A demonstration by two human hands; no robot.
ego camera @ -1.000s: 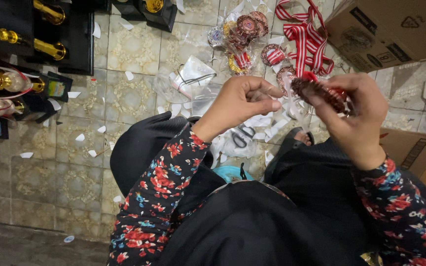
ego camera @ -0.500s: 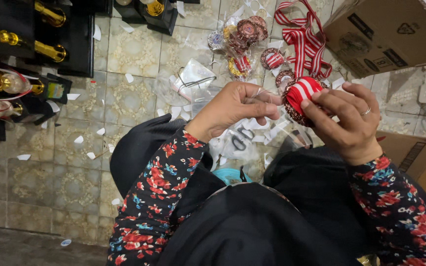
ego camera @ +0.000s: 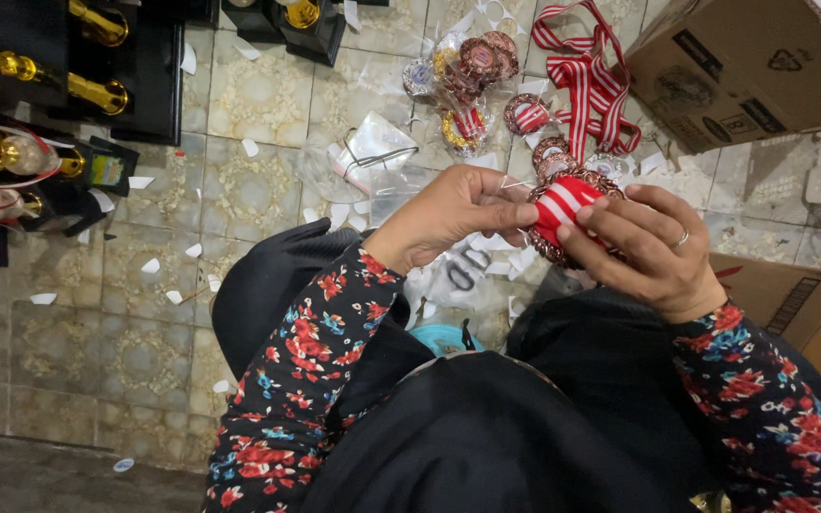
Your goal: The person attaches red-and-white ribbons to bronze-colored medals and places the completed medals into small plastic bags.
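I hold a bronze medal with a folded red-and-white ribbon (ego camera: 567, 204) between both hands above my lap. My right hand (ego camera: 643, 252), with a ring on one finger, grips the medal from the right and below. My left hand (ego camera: 453, 214) pinches the ribbon's left edge with thumb and fingertips. Both sleeves are black with red flowers. Part of the medal's rim is hidden under my right fingers.
More medals (ego camera: 472, 66) in clear wrap and loose red-white ribbons (ego camera: 586, 81) lie on the tiled floor ahead. Gold trophies on black bases (ego camera: 45, 81) stand at left. A cardboard box (ego camera: 753, 62) sits at upper right. Scissors (ego camera: 463, 275) and paper scraps lie near my knees.
The medal has turned so the folded striped ribbon faces up, and my left fingers have closed onto its edge. Both hands stay close together.
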